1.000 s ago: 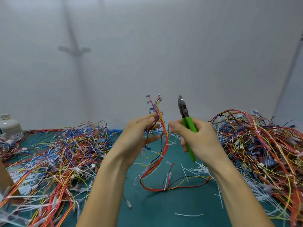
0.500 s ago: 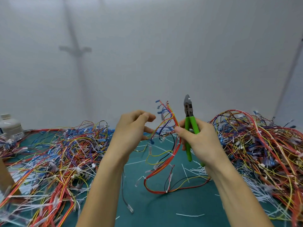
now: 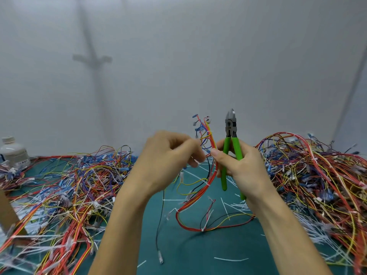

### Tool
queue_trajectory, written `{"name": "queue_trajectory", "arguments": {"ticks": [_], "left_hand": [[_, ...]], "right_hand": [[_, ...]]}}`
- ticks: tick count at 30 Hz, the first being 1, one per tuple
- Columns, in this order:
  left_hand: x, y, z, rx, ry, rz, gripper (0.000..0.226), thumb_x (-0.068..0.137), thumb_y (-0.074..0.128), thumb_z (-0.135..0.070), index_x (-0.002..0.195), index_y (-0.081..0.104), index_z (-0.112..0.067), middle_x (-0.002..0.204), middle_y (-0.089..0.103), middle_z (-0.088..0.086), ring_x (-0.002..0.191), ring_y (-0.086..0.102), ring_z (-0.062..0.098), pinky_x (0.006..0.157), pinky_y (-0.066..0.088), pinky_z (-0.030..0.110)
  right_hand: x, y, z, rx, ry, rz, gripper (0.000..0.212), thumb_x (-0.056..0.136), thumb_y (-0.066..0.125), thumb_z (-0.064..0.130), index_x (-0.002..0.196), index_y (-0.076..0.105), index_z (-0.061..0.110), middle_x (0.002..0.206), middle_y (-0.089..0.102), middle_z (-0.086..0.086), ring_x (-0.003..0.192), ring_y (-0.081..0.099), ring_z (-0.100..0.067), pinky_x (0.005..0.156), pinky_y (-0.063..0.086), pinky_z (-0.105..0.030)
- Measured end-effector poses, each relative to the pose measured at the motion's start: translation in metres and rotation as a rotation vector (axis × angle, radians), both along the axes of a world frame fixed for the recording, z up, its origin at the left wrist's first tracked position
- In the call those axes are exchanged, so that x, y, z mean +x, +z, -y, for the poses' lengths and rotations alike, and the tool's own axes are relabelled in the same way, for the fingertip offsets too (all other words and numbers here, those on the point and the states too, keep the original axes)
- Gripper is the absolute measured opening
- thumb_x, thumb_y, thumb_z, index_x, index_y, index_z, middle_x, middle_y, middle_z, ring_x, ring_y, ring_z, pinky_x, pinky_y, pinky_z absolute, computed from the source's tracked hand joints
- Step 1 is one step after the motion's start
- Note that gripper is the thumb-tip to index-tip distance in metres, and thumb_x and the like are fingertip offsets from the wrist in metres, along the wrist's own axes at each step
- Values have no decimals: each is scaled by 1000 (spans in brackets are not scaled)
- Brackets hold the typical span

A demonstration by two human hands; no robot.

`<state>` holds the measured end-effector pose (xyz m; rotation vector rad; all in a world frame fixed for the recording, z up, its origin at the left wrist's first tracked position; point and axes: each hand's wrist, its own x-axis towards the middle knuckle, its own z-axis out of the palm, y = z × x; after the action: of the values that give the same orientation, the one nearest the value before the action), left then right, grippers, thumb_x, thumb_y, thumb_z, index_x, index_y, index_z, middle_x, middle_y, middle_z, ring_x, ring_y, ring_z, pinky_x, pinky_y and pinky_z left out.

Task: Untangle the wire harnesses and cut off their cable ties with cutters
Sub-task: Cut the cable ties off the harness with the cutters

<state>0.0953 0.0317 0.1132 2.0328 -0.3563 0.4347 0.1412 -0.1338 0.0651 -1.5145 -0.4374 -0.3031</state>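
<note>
1. The right hand (image 3: 244, 171) grasps the green-handled steel cutters (image 3: 230, 128) in its palm, nose pointing up. Its thumb and forefinger also pinch the red, yellow and blue wire harness (image 3: 212, 140).
2. The harness is held upright at centre, between both hands. Its tail loops down onto the teal bench mat (image 3: 198, 251).
3. The left hand (image 3: 168, 155) has its fingers curled just beside the harness's upper wires. It is blurred, so I cannot tell whether it pinches anything.
4. Judged step: locating the next tie. A white cable tie (image 3: 207, 184) shows on the red bundle below the right hand.
5. Take over the harness with the left hand, close beside that tie, and pull it taut. That frees the right hand to work the handles.
6. Slip one blade tip under the strap only, with the flat face toward the wires (nicked insulation is the main risk). Snip at the tie's head.
7. Hold the trailing loop apart from the left tangle of wires (image 3: 69, 185) and the right heap of wires (image 3: 317, 175), to avoid fresh snags.
</note>
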Motion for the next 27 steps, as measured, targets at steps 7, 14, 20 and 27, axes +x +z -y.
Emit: {"name": "queue_trajectory", "arguments": {"ticks": [7, 14, 20, 27], "left_hand": [[14, -14, 16, 93, 63, -178, 26, 75, 55, -39, 80, 70, -18, 82, 72, 7, 83, 68, 24, 83, 56, 46], [31, -27, 20, -499, 52, -303, 32, 86, 67, -42, 89, 74, -11, 82, 77, 5, 67, 72, 14, 63, 57, 24], [37, -35, 22, -483, 87, -264, 31, 89, 69, -35, 90, 76, -6, 74, 73, -1, 55, 56, 5, 53, 45, 16], [38, -36, 23, -451, 141, -254, 34, 102, 49, -28, 82, 69, -9, 67, 71, -2, 57, 56, 6, 50, 45, 15]], "right_hand": [[0, -3, -11, -53, -46, 68, 11, 91, 67, 12, 84, 62, 19, 61, 59, 8, 57, 53, -13, 56, 46, -25], [-1, -5, -17, -200, -33, 98, 18, 94, 60, 8, 88, 65, 24, 68, 65, 10, 64, 58, -9, 67, 54, -38], [1, -10, -18, -225, -55, 88, 14, 92, 59, 8, 89, 64, 22, 82, 65, -8, 80, 60, -34, 77, 52, -56], [5, -11, -18, -80, -331, 56, 17, 91, 59, 15, 87, 66, 30, 86, 67, -1, 77, 67, -24, 77, 55, -54]]}}
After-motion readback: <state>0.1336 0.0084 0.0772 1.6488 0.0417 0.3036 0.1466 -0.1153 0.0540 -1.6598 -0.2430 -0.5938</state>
